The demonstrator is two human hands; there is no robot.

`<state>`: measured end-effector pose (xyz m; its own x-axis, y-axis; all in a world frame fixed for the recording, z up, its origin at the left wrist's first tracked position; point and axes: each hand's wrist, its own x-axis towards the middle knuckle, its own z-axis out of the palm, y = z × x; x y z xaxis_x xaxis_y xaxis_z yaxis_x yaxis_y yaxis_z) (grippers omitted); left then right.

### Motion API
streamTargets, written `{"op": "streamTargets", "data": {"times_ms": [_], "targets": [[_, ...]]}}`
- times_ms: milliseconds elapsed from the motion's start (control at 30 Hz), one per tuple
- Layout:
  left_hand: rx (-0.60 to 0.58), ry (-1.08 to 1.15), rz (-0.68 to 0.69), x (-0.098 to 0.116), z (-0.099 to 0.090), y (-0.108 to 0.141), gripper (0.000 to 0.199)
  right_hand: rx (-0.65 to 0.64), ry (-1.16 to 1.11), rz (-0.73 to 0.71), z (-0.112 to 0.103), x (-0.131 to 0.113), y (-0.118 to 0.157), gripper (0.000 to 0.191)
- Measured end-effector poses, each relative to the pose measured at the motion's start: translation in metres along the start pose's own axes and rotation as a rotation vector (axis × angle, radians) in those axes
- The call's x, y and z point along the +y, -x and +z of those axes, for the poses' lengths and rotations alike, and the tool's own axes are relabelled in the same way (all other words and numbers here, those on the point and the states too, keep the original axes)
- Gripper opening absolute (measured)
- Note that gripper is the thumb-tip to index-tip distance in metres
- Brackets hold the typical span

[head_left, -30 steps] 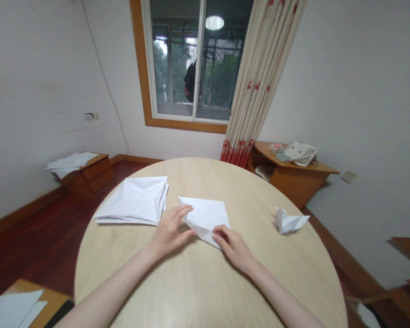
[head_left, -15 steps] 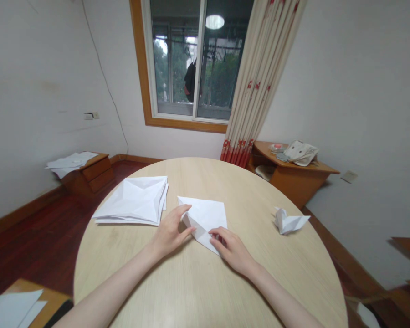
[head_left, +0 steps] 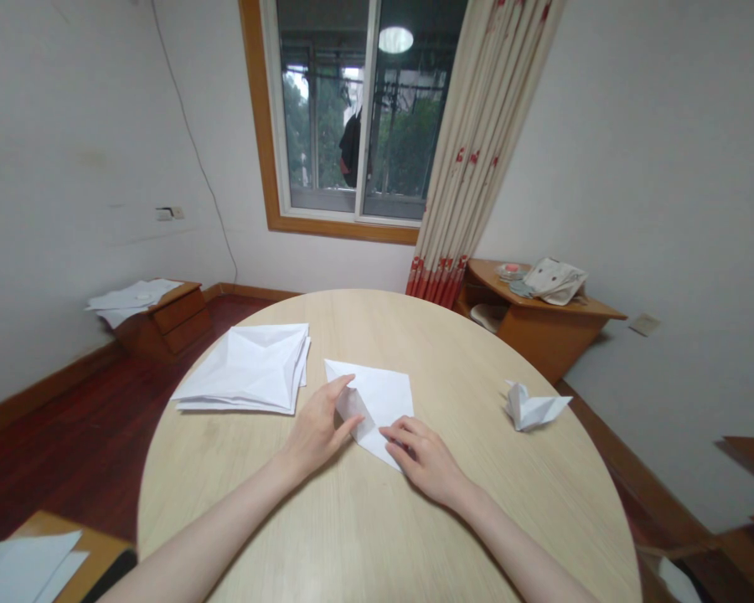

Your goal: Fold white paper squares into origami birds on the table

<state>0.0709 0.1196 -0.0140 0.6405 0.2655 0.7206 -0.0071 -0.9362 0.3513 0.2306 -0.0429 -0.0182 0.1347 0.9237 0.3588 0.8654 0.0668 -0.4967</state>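
A sheet of white paper (head_left: 386, 389), folded to a smaller piece, lies on the round table before me. My left hand (head_left: 319, 425) is at its left edge, thumb and forefinger curved about a raised flap (head_left: 356, 408). Towards the front right of the sheet, my right hand (head_left: 426, 459) has its fingers curled and the tips together on the paper; what lies under them is hidden. A stack of creased white paper (head_left: 245, 368) rests to the left of my left hand. Farther off on the right sits a folded paper bird (head_left: 531, 408).
The round wooden table (head_left: 327, 536) has a curved edge all about. Behind it stand a corner cabinet (head_left: 540, 335) with a cloth bag (head_left: 556, 280) and a low drawer unit (head_left: 176, 322) under papers. More white sheets (head_left: 25, 561) lie on a wooden surface at lower left.
The flap at the left of the sheet stands further open, showing more of its inner face. Both hands and the sheet have shifted very slightly to the left.
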Motion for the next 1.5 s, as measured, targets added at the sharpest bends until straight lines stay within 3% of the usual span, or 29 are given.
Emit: {"op": "streamTargets", "data": {"times_ms": [167, 267, 467, 800, 1100, 1500], "targets": [[0.036, 0.006, 0.021, -0.001, 0.005, 0.000, 0.053, 0.004, 0.068, -0.042, 0.000, 0.000, 0.001, 0.025], [0.065, 0.015, 0.093, -0.003, 0.009, 0.000, 0.039, -0.011, 0.087, -0.045, 0.001, 0.000, 0.001, 0.025], [-0.036, -0.045, 0.120, -0.004, 0.013, -0.001, 0.013, -0.058, 0.128, -0.057, 0.001, 0.002, 0.001, 0.026], [-0.244, 0.102, -0.008, 0.003, 0.007, -0.002, 0.031, -0.184, 0.275, -0.092, -0.012, -0.012, -0.001, 0.030], [-0.311, 0.145, 0.012, 0.005, 0.004, -0.001, 0.054, -0.256, 0.292, -0.095, -0.019, -0.016, -0.002, 0.033], [-0.334, 0.033, 0.058, 0.003, 0.005, 0.000, 0.054, -0.246, 0.304, -0.101, -0.018, -0.015, -0.001, 0.031]]}}
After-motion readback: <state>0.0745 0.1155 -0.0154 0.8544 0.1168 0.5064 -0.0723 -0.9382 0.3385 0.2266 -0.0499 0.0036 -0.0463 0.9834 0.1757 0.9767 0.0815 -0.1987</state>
